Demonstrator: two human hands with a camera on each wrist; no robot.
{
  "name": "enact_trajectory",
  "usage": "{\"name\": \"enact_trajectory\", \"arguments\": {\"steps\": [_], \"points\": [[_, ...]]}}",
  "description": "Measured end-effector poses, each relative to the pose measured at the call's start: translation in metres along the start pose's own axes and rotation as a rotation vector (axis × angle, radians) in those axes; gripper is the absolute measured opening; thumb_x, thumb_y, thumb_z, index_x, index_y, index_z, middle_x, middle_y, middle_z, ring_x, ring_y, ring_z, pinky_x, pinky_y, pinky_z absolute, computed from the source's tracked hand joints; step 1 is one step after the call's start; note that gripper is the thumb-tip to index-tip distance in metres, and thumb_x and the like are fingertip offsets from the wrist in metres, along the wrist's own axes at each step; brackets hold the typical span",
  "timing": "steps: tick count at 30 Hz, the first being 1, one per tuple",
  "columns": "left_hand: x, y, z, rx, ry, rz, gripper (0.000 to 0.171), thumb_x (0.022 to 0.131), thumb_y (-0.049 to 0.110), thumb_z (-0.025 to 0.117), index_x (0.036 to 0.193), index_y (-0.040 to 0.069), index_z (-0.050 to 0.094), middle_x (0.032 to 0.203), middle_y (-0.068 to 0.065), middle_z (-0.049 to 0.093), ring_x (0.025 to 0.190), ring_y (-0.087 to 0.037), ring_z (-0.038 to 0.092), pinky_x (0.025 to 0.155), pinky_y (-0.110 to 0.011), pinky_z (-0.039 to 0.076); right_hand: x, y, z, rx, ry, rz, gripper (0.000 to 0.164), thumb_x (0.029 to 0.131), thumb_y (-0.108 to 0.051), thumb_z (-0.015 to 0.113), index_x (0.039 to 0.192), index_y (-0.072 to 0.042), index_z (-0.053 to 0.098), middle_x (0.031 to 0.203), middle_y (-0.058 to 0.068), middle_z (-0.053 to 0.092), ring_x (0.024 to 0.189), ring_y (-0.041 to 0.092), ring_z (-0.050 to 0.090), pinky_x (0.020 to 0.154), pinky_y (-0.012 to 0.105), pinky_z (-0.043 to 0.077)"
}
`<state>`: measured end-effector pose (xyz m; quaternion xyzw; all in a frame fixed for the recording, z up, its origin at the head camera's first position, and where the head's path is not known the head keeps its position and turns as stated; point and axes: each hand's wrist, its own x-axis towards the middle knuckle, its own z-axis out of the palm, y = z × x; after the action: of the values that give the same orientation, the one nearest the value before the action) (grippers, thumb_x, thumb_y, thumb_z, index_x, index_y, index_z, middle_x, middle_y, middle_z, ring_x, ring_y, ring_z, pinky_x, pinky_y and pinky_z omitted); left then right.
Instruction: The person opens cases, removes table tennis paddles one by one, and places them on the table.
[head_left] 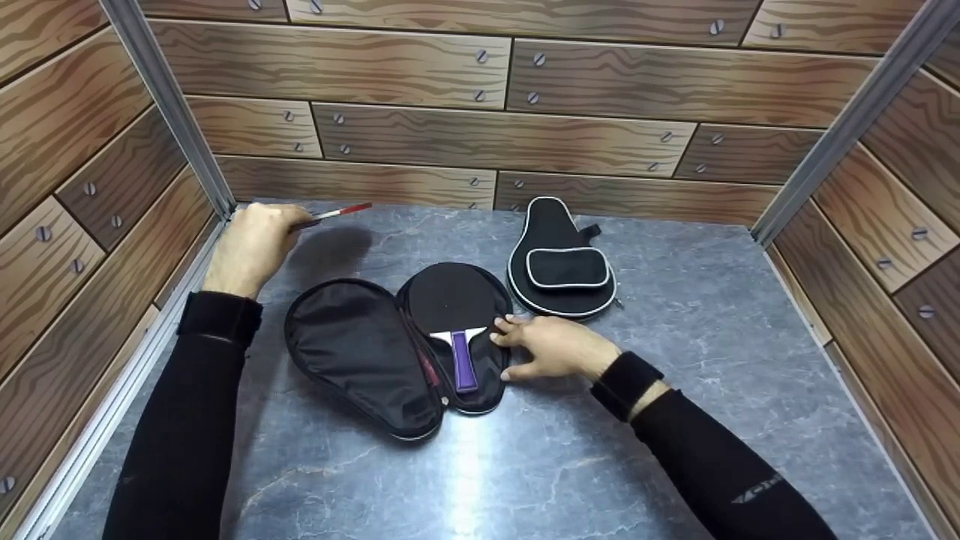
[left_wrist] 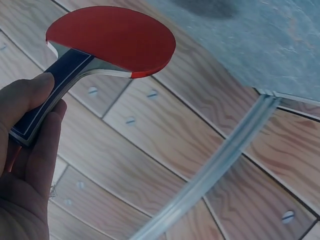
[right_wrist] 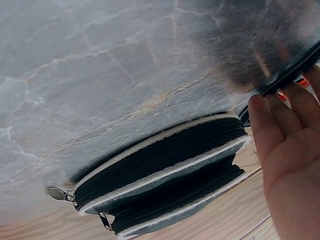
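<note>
My left hand [head_left: 257, 238] holds a table tennis paddle [left_wrist: 115, 40] by its blue handle, thumb on one face, raised at the far left. Its red rubber shows in the left wrist view; in the head view it appears nearly edge-on. A black paddle case [head_left: 349, 352] lies unzipped, its cover folded to the left. Inside its right half rests a second paddle [head_left: 454, 300], black side up, with a purple handle toward me. The fingertips of my right hand [head_left: 555, 345] touch the right rim of this half, fingers spread and fairly straight.
Behind my right hand lies another black paddle case [head_left: 553, 229] with white piping and a front pocket. The grey marbled tabletop [head_left: 540, 465] is bounded by wood-patterned walls [head_left: 420, 75], with metal posts [head_left: 176, 97] at the back corners.
</note>
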<state>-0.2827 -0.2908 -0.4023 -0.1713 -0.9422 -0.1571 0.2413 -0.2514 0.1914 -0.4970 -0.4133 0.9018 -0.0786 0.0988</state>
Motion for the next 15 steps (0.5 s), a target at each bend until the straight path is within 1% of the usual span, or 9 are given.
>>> {"name": "enact_trajectory", "arguments": {"steps": [3,7,11,15], "points": [[-0.002,-0.007,0.001,0.002,-0.001,-0.016,0.019,0.102,-0.002,0.083,0.118,0.006,0.090,0.116,-0.021,0.090,0.106,-0.053,0.086,0.091,-0.071,0.067,0.000,0.000,0.000,0.002,0.000,0.001,0.072,0.104,-0.051,0.085,0.161,-0.010,0.071,0.177,0.015,0.060,0.169,0.039,0.056,0.138,0.056,0.048],[-0.005,-0.014,0.003,0.017,0.000,-0.026,0.017,0.100,-0.001,0.085,0.116,0.005,0.090,0.114,-0.023,0.089,0.106,-0.055,0.086,0.092,-0.073,0.066,0.000,0.000,0.000,0.005,-0.003,0.004,0.072,0.104,-0.051,0.084,0.161,-0.011,0.071,0.177,0.015,0.059,0.170,0.038,0.055,0.138,0.056,0.048],[-0.009,-0.022,0.005,0.034,0.001,-0.042,0.017,0.100,-0.001,0.084,0.114,0.005,0.089,0.113,-0.024,0.089,0.105,-0.057,0.085,0.091,-0.076,0.064,0.000,0.000,0.000,0.011,-0.009,0.011,0.072,0.104,-0.052,0.084,0.162,-0.011,0.071,0.178,0.015,0.058,0.170,0.038,0.054,0.139,0.056,0.047],[-0.013,-0.030,0.007,0.036,0.003,-0.083,0.017,0.101,-0.001,0.081,0.114,0.006,0.089,0.112,-0.026,0.088,0.105,-0.061,0.083,0.087,-0.079,0.062,0.000,0.001,0.000,0.018,-0.009,0.010,0.072,0.104,-0.052,0.084,0.162,-0.011,0.071,0.178,0.015,0.058,0.170,0.038,0.055,0.138,0.056,0.049]]}}
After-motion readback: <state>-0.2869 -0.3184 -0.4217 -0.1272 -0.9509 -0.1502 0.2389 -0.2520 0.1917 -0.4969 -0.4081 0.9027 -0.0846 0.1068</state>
